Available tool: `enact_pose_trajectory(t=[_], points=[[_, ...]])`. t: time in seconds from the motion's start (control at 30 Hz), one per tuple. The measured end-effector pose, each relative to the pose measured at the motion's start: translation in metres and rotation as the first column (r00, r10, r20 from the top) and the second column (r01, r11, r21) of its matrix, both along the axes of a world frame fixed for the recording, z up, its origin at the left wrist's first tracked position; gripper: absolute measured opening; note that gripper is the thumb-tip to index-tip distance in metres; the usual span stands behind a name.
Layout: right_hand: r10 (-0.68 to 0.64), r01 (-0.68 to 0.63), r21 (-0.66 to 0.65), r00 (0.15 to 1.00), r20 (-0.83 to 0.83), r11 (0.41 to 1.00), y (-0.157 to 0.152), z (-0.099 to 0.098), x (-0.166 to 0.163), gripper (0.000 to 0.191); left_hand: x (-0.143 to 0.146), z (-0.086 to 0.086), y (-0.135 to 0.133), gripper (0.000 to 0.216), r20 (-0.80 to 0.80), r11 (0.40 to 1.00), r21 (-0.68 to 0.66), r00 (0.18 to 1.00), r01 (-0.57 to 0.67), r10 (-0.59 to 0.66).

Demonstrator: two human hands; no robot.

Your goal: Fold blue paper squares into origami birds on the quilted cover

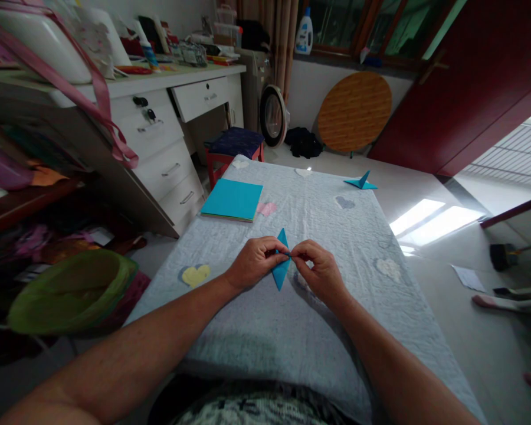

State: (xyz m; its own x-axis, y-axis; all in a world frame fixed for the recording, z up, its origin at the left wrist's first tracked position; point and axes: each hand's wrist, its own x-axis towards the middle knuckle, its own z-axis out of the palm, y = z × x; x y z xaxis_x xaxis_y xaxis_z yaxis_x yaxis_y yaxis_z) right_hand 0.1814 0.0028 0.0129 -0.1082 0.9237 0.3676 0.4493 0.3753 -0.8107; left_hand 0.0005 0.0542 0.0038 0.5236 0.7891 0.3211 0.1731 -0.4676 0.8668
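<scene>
A small blue folded paper (281,275), long and diamond-shaped, is held just above the cloth-covered table (248,330). My left hand (259,260) pinches it near its middle, thumb and forefinger closed on it. My right hand (317,265) pinches its right edge, the fingertips of both hands almost meeting. The paper's two pointed ends show above and below my left fingers; its middle is partly hidden by them. Beyond my left hand lies a stack of blue square paper (233,199). Near the far right corner rests another folded blue paper piece (361,182) with one point standing up.
A blue-topped stool (234,141) stands past the table's far left edge, before a white desk (148,118) with drawers. A green-lined bin (73,289) is at the left. Farther back are an open washing machine door (274,116) and a round wooden tabletop (354,112).
</scene>
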Motion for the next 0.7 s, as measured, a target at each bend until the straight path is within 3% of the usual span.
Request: enact_pose_trajectory(t=[0.7], points=[[-0.012,0.006,0.114,0.999,0.049,0.993,0.0011,-0.0060,0.0001,0.015,0.0017,-0.0037,-0.0008,0.013,0.021,0.999,0.044,1.000,0.005,-0.006]])
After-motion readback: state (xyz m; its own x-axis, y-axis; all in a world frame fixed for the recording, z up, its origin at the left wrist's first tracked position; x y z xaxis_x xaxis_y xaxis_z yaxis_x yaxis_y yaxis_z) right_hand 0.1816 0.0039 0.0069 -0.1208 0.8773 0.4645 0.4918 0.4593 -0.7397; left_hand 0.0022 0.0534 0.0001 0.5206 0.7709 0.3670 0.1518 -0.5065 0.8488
